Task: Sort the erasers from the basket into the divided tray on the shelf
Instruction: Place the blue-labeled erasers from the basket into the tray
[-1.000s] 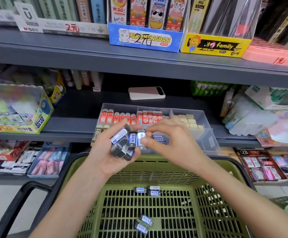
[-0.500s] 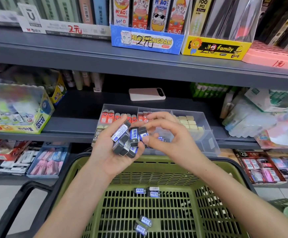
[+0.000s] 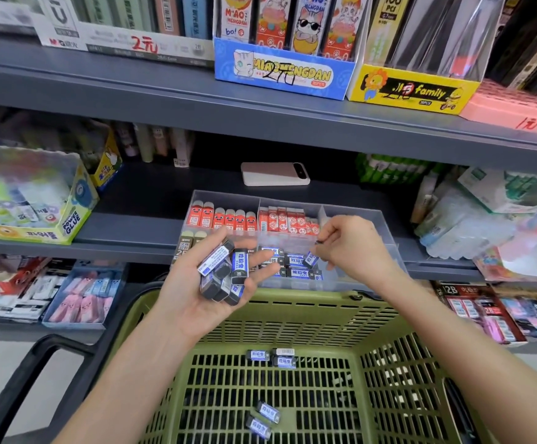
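My left hand [image 3: 187,299] is palm up over the green basket [image 3: 296,301] and holds a handful of black erasers with blue labels [image 3: 227,270], thumb on top. My right hand [image 3: 353,248] reaches into the clear divided tray [image 3: 360,213] on the shelf and pinches one tilted blue-labelled eraser [image 3: 310,259] at the fingertips. It is over the front middle compartment, where several matching erasers [image 3: 299,272] lie. Red-sleeved erasers [image 3: 225,219] fill the two back compartments. More loose erasers [image 3: 281,357] lie on the basket floor.
A pink phone [image 3: 275,174] lies on the shelf behind the tray. A glue display box [image 3: 36,200] stands at the left and plastic-wrapped packs [image 3: 472,225] at the right. The upper shelf edge [image 3: 260,113] overhangs the tray. The basket's black handle [image 3: 26,379] hangs at lower left.
My right hand took one eraser from the pile in my left hand and carried it right and forward into the tray. My left hand stayed roughly in place.
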Tool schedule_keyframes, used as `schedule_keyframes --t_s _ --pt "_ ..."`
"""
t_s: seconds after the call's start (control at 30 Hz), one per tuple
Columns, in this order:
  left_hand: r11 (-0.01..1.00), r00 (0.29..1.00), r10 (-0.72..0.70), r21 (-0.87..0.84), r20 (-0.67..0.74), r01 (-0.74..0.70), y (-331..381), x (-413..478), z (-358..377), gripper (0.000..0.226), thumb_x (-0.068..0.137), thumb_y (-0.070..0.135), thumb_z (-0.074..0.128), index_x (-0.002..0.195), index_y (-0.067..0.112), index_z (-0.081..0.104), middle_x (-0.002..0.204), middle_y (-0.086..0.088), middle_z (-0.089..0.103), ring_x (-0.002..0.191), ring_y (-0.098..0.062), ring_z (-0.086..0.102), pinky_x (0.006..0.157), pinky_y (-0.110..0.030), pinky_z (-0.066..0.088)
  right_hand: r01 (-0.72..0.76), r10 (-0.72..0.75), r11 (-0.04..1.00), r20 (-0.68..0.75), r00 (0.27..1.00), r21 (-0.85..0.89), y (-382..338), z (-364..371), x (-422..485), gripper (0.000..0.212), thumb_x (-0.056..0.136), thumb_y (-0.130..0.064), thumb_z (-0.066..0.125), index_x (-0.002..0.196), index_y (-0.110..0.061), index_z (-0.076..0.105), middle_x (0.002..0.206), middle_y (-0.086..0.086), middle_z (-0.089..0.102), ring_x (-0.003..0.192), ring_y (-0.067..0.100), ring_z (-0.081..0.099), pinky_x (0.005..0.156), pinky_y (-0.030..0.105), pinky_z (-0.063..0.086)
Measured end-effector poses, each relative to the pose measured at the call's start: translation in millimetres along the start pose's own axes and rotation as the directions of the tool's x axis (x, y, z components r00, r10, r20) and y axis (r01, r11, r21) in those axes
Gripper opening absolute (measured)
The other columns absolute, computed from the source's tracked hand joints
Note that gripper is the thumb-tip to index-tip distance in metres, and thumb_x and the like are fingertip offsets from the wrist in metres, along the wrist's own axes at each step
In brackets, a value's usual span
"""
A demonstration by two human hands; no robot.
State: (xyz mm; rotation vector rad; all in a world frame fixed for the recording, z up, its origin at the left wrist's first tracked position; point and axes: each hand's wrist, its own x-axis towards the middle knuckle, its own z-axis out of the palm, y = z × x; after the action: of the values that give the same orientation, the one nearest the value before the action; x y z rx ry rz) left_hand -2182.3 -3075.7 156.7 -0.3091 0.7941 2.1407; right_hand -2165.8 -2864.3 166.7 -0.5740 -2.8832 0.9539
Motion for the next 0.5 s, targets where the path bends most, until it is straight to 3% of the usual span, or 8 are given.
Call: schedule_keyframes --t_s 0.23,0.37,0.5 --pt "1.000 1.000 -0.009 -0.026 0.000 0.009 0 -1 -8 0.041 0.072 0.038 0.065 0.077 -0.001 0.075 0.102 -0.026 0.069 0.094 -0.041 0.068 0.043 -0.027 0.053 0.049 -0.090 0.993 -0.395 0.914 -0.111 -1 22 -5 0.017 0.078 -0.029 0.073 0.072 -0.015 0.068 0.077 -0.005 0.068 0.072 0.014 0.057 0.062 0.027 0.034" --pt "1.000 1.000 -0.004 -0.007 -0.001 0.004 -2 -2 -10 0.041 0.070 0.038 0.067 0.081 0.000 0.075 0.100 -0.025 0.069 0.094 -0.041 0.067 0.044 -0.027 0.052 0.022 -0.139 0.969 -0.468 0.873 -0.247 4 36 -6 0.022 0.074 -0.036 0.075 0.067 -0.016 0.069 0.071 0.001 0.066 0.076 0.017 0.053 0.058 0.027 0.026" --pt "1.000 1.000 -0.011 -0.006 0.011 0.011 -2 -3 -11 0.040 0.068 0.038 0.068 0.081 0.001 0.075 0.097 -0.024 0.070 0.094 -0.040 0.068 0.044 -0.027 0.052 -0.023 -0.107 0.967 -0.487 0.867 -0.252 7 37 -3 0.023 0.073 -0.038 0.076 0.062 -0.018 0.069 0.064 0.001 0.067 0.070 0.022 0.058 0.059 0.029 0.036"
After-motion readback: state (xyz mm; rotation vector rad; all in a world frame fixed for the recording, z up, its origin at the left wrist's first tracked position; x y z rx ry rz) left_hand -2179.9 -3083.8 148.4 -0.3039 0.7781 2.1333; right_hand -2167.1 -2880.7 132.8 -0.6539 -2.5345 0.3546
